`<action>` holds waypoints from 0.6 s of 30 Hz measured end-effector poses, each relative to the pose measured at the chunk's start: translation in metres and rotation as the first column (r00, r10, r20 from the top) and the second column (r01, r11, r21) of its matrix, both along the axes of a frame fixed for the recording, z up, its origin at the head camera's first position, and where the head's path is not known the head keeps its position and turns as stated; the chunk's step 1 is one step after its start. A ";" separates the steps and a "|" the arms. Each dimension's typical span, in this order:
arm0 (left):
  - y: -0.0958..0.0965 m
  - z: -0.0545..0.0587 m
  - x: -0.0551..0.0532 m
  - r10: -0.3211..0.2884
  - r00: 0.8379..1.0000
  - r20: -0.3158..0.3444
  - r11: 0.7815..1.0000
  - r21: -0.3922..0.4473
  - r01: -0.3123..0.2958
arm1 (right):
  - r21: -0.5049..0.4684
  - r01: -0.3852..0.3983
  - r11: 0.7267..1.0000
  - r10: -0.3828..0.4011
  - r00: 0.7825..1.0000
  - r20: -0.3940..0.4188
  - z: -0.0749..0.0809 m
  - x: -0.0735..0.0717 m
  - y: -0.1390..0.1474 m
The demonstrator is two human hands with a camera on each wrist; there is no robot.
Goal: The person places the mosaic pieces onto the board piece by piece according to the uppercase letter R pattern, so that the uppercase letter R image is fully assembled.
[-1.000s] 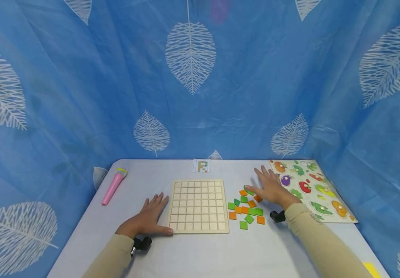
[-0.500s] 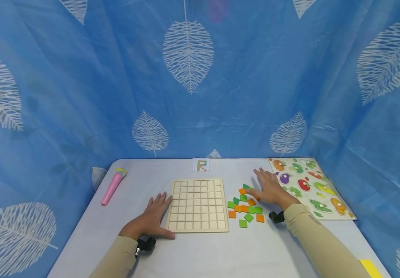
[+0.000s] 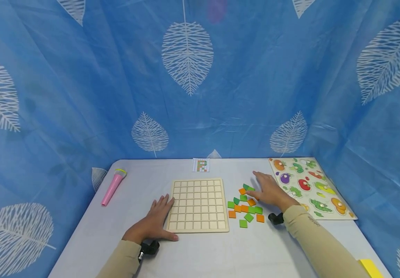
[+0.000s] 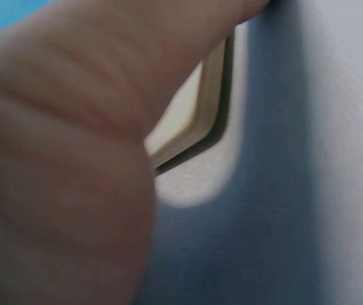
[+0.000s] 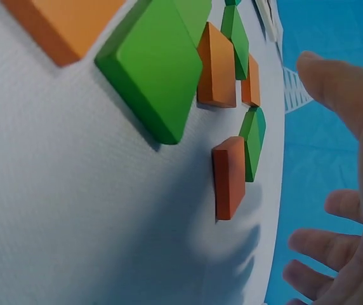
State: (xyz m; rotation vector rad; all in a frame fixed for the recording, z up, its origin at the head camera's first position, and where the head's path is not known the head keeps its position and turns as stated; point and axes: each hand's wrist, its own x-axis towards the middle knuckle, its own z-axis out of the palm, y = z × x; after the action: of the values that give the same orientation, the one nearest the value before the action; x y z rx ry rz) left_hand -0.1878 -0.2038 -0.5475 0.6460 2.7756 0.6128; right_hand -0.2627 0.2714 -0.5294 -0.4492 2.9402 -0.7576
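A pale wooden grid board [image 3: 198, 206] lies flat on the white table. My left hand [image 3: 152, 222] is at its left side, fingers extended along the edge and thumb near the front-left corner. In the left wrist view the hand covers much of the board's corner [image 4: 184, 124]; whether they touch is unclear. Right of the board are scattered small green tiles [image 3: 243, 224] and orange tiles [image 3: 244, 208]. Over their far right part hovers my right hand [image 3: 270, 190], holding nothing. The right wrist view shows its fingers apart from the nearest orange tile [image 5: 229, 178].
Behind the board lies a small card [image 3: 201, 165] with a coloured grid pattern. A pink toy microphone [image 3: 113, 187] lies at the left. The vegetable puzzle board [image 3: 311, 185] occupies the back right, and a yellow item [image 3: 370, 267] sits at the front right. A blue curtain [image 3: 234, 96] hangs behind.
My left hand has shifted slightly right and toward me, closer to the board. The right hand's fingers have drawn closer together above the tiles. Board and tiles look unmoved.
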 end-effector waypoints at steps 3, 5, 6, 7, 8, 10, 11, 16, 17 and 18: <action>0.002 0.000 0.002 0.006 1.000 -0.010 1.000 0.009 -0.006 | -0.013 0.009 1.000 -0.008 1.000 0.030 -0.001 0.000 -0.001; 0.003 0.001 0.004 0.006 1.000 -0.015 1.000 0.018 -0.006 | -0.020 0.015 1.000 -0.014 0.999 0.053 -0.001 0.000 -0.001; 0.004 0.001 0.005 0.005 1.000 -0.020 1.000 0.022 -0.004 | -0.021 0.015 1.000 -0.014 0.998 0.062 -0.002 0.000 -0.001; 0.005 0.002 0.006 0.004 1.000 -0.022 1.000 0.027 -0.004 | -0.023 0.018 1.000 -0.017 0.997 0.072 -0.002 0.001 -0.002; 0.005 0.002 0.007 0.005 1.000 -0.025 1.000 0.026 -0.004 | -0.023 0.018 1.000 -0.017 0.997 0.079 -0.003 0.000 -0.002; 0.006 0.002 0.008 0.010 0.999 -0.032 1.000 0.028 -0.009 | -0.023 0.019 1.000 -0.017 0.996 0.087 -0.002 0.001 -0.003; 0.007 0.002 0.009 0.014 0.999 -0.037 1.000 0.028 -0.013 | -0.021 0.018 1.000 -0.016 0.996 0.090 -0.003 0.001 -0.003; 0.008 -0.004 0.010 0.043 0.998 -0.053 0.999 0.022 -0.042 | -0.032 0.007 0.999 -0.005 0.998 0.070 -0.006 0.003 -0.004; 0.008 -0.005 0.010 0.048 0.997 -0.056 0.999 0.018 -0.048 | -0.038 0.002 0.999 0.000 0.998 0.060 -0.007 0.004 -0.004; 0.008 -0.005 0.010 0.054 0.997 -0.059 0.998 0.019 -0.053 | -0.050 -0.002 0.999 0.004 0.999 0.047 -0.007 0.004 -0.004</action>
State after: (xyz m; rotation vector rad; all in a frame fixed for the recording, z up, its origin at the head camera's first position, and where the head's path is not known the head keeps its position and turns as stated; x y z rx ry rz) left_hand -0.1776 -0.1953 -0.5529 0.6053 2.8542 0.6390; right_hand -0.2586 0.2675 -0.5367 -0.4334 2.8820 -0.8306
